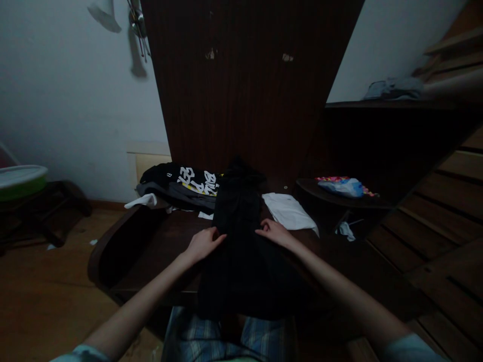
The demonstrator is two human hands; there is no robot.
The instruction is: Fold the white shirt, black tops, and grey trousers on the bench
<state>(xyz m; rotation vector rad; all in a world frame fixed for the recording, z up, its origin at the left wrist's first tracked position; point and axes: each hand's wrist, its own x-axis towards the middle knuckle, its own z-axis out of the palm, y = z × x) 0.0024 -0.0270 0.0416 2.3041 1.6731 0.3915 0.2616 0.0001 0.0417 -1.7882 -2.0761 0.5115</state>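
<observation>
A black garment (241, 251) lies lengthwise over the dark wooden surface, its near end hanging over the front edge. My left hand (204, 244) is at its left side, thumb and fingers closed on the cloth's edge. Across from it, my right hand (276, 233) pinches the right side with curled fingers. Dim light hides the folds, so the kind of garment cannot be made out. A folded white cloth (290, 211) lies just beyond my right hand. Left of the garment's far end is a pile with a black printed shirt (188, 181) on top.
The dark wooden surface (162, 251) has a raised, curved left end and a tall back panel (245, 90). At right, a small shelf (377, 202) holds a blue and white plastic packet (341, 187). A green basin (22, 183) stands on a dark stool at far left.
</observation>
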